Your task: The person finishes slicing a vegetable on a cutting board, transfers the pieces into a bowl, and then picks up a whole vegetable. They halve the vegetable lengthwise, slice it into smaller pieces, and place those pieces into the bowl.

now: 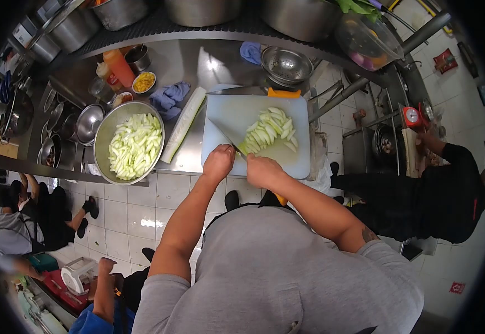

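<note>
My right hand (263,171) is closed round a knife (224,132), whose blade points up and left over the white cutting board (304,150). The orange handle end shows below the hand. Close to the blade's left side, my left hand (219,162) has its fingers curled in. Whatever they hold, if anything, is hidden. Pale green, cucumber-like slices (271,129) lie in a slanted row on the board, reaching to the blade. Left of the board rests a long pale piece (184,127) of the same vegetable. A steel bowl (100,147) further left is full of cut pieces.
A second knife with an orange handle (284,93) lies along the board's far edge. Behind are a colander (287,65), a blue cloth (169,100) and sauce bottles (119,68). Pots (298,19) stand on the shelf above. Other people work left and right.
</note>
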`<state>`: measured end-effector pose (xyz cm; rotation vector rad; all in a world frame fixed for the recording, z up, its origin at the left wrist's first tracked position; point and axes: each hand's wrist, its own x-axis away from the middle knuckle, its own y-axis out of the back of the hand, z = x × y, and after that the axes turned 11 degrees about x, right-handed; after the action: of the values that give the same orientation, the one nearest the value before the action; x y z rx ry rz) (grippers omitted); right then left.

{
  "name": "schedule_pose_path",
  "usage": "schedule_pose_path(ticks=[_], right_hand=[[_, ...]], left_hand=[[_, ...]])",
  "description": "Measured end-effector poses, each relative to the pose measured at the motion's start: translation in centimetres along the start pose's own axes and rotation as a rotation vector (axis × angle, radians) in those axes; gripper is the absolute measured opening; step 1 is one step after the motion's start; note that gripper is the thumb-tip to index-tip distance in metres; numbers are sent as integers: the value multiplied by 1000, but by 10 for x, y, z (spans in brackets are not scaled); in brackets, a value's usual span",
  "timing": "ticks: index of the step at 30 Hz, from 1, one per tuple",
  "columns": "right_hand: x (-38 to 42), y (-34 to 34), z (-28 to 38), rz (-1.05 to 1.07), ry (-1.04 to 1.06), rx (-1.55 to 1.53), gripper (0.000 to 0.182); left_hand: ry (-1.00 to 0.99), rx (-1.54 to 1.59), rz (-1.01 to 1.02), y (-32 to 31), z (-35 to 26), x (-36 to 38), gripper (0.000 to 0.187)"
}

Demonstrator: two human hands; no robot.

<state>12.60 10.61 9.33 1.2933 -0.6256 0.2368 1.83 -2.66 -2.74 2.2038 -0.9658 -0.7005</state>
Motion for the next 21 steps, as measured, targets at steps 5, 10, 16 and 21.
schedule_pose_path(ticks=[5, 10, 16, 21], right_hand=[[-21, -39, -9, -66, 27, -77, 30], [-38, -55, -20, -135, 44, -148, 29], [-13, -14, -58, -321, -96, -179, 25], [-8, -27, -96, -465, -148, -102, 28]], left_hand=[[6, -1, -26, -1, 1, 0, 9], [-38, 14, -33, -8, 1, 6, 11], [62, 16, -43, -21, -25, -23, 18], [94, 20, -262, -1, -59, -12, 42]])
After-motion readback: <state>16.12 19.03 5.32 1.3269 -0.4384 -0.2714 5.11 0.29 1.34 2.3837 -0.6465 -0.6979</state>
